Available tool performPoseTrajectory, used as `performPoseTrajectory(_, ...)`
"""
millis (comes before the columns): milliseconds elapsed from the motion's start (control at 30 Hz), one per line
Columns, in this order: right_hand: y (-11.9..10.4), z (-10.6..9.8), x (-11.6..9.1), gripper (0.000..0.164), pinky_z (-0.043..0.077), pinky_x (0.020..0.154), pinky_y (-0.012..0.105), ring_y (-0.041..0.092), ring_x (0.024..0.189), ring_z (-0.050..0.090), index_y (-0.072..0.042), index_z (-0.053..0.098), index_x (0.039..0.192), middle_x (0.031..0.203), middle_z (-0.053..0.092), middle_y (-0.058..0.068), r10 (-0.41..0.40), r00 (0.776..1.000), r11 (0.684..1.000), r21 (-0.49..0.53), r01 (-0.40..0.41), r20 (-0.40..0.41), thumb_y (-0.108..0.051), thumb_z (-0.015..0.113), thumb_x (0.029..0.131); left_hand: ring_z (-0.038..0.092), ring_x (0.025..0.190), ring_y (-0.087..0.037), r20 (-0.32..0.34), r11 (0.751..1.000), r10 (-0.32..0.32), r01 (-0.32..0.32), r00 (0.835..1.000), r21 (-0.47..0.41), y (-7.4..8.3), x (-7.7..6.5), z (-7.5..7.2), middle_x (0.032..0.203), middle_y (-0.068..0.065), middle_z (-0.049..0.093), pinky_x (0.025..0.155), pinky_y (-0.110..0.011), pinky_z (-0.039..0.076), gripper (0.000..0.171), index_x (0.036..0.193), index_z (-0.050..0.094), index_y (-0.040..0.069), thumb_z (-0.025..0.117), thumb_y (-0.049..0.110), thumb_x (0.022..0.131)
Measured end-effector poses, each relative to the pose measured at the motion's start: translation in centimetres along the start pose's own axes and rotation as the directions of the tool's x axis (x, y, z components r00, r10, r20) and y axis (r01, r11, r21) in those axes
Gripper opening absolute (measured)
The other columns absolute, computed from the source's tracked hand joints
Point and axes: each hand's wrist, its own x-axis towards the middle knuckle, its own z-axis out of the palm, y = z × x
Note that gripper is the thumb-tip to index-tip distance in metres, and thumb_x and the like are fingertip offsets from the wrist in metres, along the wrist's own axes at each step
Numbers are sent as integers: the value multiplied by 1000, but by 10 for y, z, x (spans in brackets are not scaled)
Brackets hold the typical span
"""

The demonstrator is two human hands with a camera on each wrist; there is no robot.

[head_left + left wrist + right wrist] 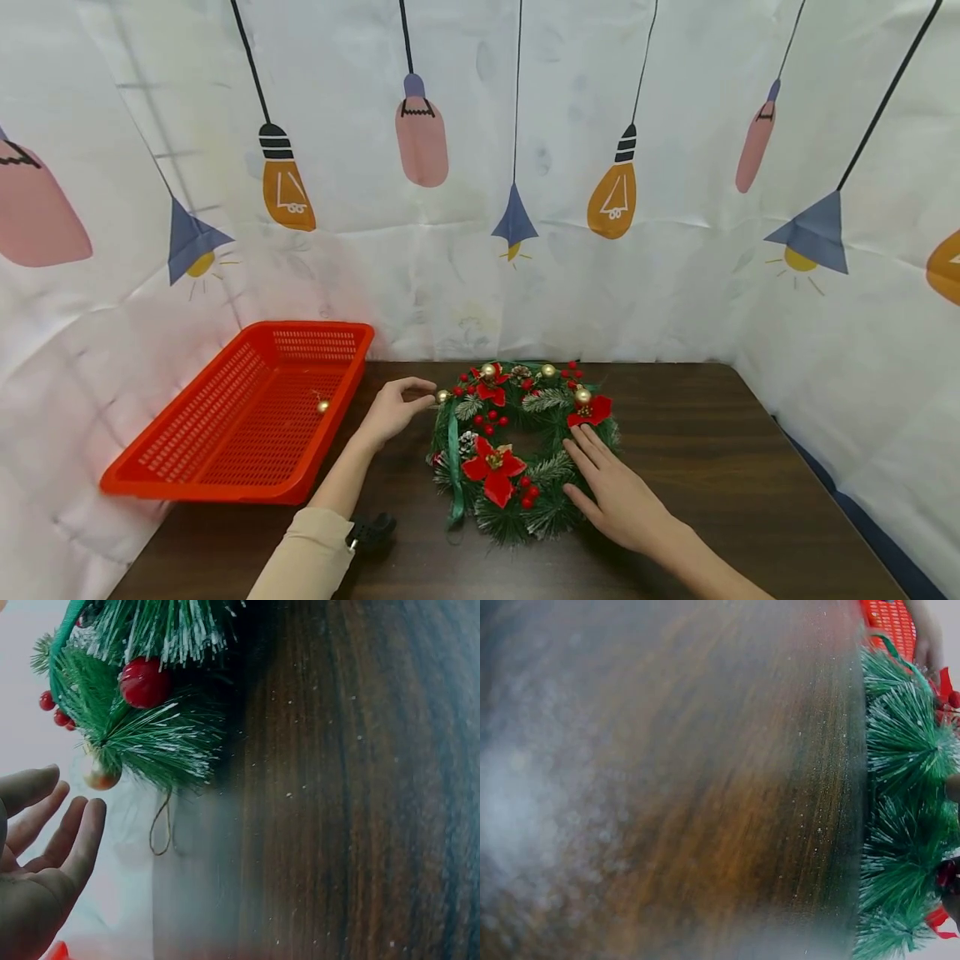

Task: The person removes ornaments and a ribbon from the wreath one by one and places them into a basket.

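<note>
"Lying where, in the head view, is the Christmas wreath point(551, 471)?"

"On the dark wood-grain table point(690, 442), to the right of the red plastic basket point(213, 492). The person's right hand point(611, 492) rests on its right side, fingers straight and gripping nothing; the left hand point(395, 410) is just beside 1 gold bauble point(442, 397) at its left edge."

"And the left wrist view?"

"The left hand's thumb and fingers are parted and grip nothing, with a gap before the bauble. 1 twine loop point(160, 829) shows below 1 glossy red ball point(145, 682)."

"The right wrist view?"

"Frosted green needles point(904, 750) line the right edge, beside the table; the right hand is mostly cut off."
</note>
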Motion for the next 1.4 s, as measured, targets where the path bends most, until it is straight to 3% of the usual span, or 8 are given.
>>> performPoseTrajectory(367, 0, 1, 0, 66, 40, 110, 54, 37, 151, 25, 2, 44, 153, 162, 31, 23, -27, 999, 1000, -12, 26, -36, -42, 59, 105, 68, 108, -38, 77, 990, -31, 41, 997, -137, -2, 6, 4, 122, -24, 67, 95, -53, 53, 30, 127, 66, -8, 67, 6, 100)
performPoseTrajectory(533, 1, 2, 1, 67, 39, 111, 54, 37, 152, 24, 2, 44, 154, 163, 30, 23, -25, 999, 1000, -10, 24, -27, -43, 58, 106, 69, 107, -31, 83, 990, -55, 66, 995, -124, -3, 7, 6, 123, -21, 68, 93, -47, 56, 31, 127, 67, -6, 68, 6, 99)
performPoseTrajectory(867, 1, 2, 1, 68, 38, 112, 53, 34, 153, 20, -1, 42, 155, 164, 28, 20, -3, 1000, 1000, 2, 3, 6, -45, 57, 105, 65, 113, -35, 84, 997, -12, 18, 996, -69, -10, 13, 11, 125, -21, 67, 94, -49, 55, 35, 130, 65, -7, 69, 7, 99)
performPoseTrajectory(1067, 1, 2, 1, 69, 37, 113, 52, 33, 153, 19, -1, 41, 156, 165, 26, 19, 7, 1000, 1000, 8, -7, 20, -46, 56, 105, 66, 110, -32, 63, 995, -35, 40, 997, -87, -8, 14, 12, 118, -16, 69, 91, -46, 56, 30, 125, 69, -3, 72, 7, 97)
performPoseTrajectory(1400, 1, 2, 1, 68, 39, 111, 52, 34, 153, 21, -1, 42, 155, 164, 28, 20, -8, 1000, 1000, -3, 8, 0, -44, 58, 105, 69, 101, -30, 48, 989, -8, 15, 999, -148, -2, 10, 5, 114, -17, 68, 94, -56, 53, 34, 128, 65, -9, 71, 3, 96)
